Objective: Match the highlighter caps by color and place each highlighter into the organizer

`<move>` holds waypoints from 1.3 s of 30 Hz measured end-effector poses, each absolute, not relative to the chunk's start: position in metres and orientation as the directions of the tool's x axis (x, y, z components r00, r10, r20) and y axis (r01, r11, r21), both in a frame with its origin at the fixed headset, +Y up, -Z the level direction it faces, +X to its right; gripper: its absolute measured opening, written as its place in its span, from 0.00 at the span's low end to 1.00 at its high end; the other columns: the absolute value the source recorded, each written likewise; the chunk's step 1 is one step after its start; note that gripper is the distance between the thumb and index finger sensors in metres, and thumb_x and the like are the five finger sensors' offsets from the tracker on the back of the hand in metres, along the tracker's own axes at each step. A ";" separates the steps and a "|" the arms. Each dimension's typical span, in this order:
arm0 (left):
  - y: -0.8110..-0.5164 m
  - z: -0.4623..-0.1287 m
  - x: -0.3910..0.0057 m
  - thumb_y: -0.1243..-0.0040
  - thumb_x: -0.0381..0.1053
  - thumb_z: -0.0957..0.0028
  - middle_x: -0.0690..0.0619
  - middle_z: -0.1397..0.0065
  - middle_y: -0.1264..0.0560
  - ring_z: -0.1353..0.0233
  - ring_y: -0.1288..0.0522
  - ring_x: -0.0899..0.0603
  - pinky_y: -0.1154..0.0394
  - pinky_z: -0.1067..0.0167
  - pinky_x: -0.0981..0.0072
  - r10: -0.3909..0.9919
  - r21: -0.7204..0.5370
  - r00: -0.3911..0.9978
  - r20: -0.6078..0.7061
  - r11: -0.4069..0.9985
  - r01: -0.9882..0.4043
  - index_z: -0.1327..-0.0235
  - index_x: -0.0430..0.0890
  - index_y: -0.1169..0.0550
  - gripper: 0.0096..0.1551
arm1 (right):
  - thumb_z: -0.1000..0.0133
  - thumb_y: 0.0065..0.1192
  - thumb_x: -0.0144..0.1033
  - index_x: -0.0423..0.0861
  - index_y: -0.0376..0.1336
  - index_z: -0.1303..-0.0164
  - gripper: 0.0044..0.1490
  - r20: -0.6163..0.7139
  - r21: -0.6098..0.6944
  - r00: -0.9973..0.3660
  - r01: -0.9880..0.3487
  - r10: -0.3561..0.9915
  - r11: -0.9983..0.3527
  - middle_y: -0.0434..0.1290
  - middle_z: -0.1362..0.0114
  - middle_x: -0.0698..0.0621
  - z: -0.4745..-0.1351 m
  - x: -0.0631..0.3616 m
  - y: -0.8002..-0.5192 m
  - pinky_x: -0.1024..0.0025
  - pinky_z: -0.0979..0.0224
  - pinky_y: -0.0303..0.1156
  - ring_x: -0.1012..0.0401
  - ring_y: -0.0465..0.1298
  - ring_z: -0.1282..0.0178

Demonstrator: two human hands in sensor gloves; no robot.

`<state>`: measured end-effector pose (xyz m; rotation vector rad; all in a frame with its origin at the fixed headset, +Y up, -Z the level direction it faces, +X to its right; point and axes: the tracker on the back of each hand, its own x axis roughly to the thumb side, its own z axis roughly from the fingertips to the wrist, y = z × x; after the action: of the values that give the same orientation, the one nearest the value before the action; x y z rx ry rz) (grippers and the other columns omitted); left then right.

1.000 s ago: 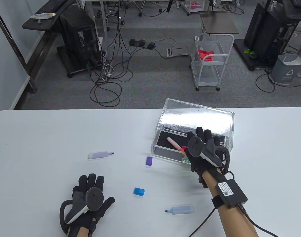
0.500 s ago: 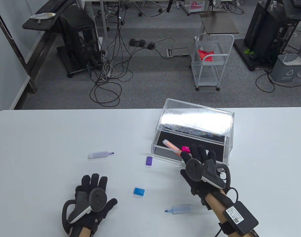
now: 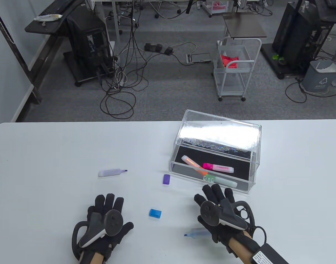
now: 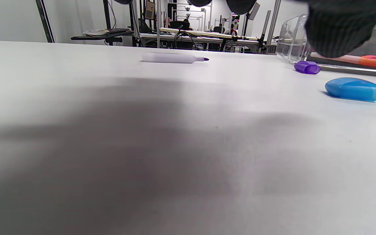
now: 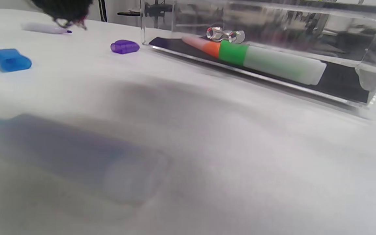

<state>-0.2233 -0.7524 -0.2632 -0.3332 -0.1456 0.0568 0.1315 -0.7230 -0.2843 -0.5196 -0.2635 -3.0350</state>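
Observation:
The clear organizer (image 3: pixel 254 154) stands right of centre and holds an orange (image 3: pixel 192 164), a pink (image 3: pixel 219 167) and a green highlighter (image 3: pixel 224 182), all capped. An uncapped purple highlighter (image 3: pixel 111 172) lies at mid-left, with its purple cap (image 3: pixel 166 179) beside the organizer. A blue cap (image 3: pixel 155 213) sits between my hands. My right hand (image 3: pixel 214 192) hovers open over the uncapped blue highlighter (image 3: pixel 194 234), hiding most of it and holding nothing. Open and empty, my left hand (image 3: pixel 110 200) lies flat near the front edge. The right wrist view shows the blue highlighter (image 5: pixel 77 156) blurred just below.
The organizer's raised clear lid (image 3: pixel 220 132) leans back over its far half. Beyond the table's far edge (image 3: pixel 102 122) are the floor, cables and a white cart (image 3: pixel 236 68).
My right hand has drawn back out of the organizer toward me, leaving the pink highlighter inside, and now sits over the blue highlighter. My left hand has drifted slightly right.

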 end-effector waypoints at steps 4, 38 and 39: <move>-0.754 -0.265 -0.222 0.57 0.78 0.38 0.47 0.10 0.71 0.12 0.71 0.28 0.61 0.20 0.29 0.070 -0.337 0.989 0.134 0.941 -0.021 0.10 0.53 0.64 0.57 | 0.51 0.60 0.56 0.61 0.45 0.23 0.47 0.401 0.238 -0.916 0.087 0.017 -0.967 0.39 0.14 0.51 -0.279 0.129 -0.732 0.34 0.22 0.34 0.48 0.40 0.14; -0.755 -0.265 -0.219 0.57 0.78 0.38 0.46 0.11 0.71 0.12 0.70 0.28 0.60 0.20 0.29 0.054 -0.343 0.987 0.150 0.939 0.001 0.10 0.53 0.63 0.56 | 0.55 0.73 0.48 0.54 0.64 0.35 0.37 0.535 0.183 -0.838 0.238 -0.107 -0.954 0.66 0.24 0.52 -0.257 0.109 -0.758 0.35 0.24 0.58 0.52 0.71 0.25; -0.756 -0.265 -0.219 0.57 0.78 0.38 0.46 0.11 0.71 0.12 0.70 0.28 0.60 0.20 0.29 0.054 -0.342 0.987 0.150 0.940 0.001 0.10 0.52 0.63 0.56 | 0.55 0.73 0.48 0.53 0.65 0.36 0.36 0.539 0.172 -0.834 0.246 -0.118 -0.954 0.66 0.25 0.52 -0.257 0.108 -0.758 0.35 0.24 0.58 0.53 0.72 0.26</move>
<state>-0.2190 -0.7556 -0.2654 -0.3487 -0.1587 0.0269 0.1076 -0.7576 -0.2569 -0.8046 -0.3494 -2.8165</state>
